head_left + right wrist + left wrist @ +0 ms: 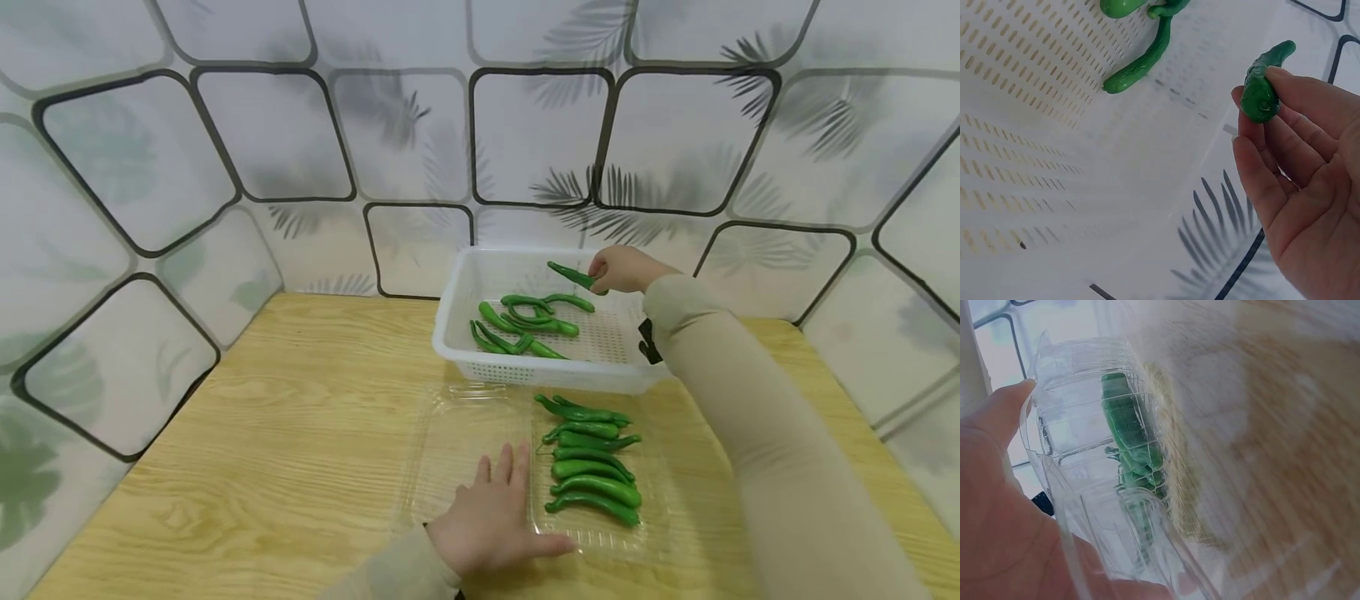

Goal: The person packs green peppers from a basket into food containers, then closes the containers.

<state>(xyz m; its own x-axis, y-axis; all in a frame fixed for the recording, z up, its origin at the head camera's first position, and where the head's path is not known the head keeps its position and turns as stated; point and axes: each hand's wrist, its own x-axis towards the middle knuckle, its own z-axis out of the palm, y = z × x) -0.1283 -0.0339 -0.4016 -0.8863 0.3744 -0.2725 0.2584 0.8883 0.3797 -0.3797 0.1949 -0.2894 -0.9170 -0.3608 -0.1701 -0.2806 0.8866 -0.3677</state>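
Observation:
Between thumb and fingers, my right hand pinches a green chili pepper above the back right of a white perforated basket. Several more green peppers lie loosely in the basket. On the table in front of it, a clear plastic clamshell box lies unfolded. Its right half holds a column of green peppers laid crosswise. With fingers spread and straight, my left hand rests at the middle fold and near edge of the box. In the left wrist view, the clear plastic wall stands between thumb and fingers.
The wooden table extends to both sides of the box. A patterned white covering with dark outlines and leaf prints rises behind and beside the table. The basket's back stands close to it. The box's left half lies flat.

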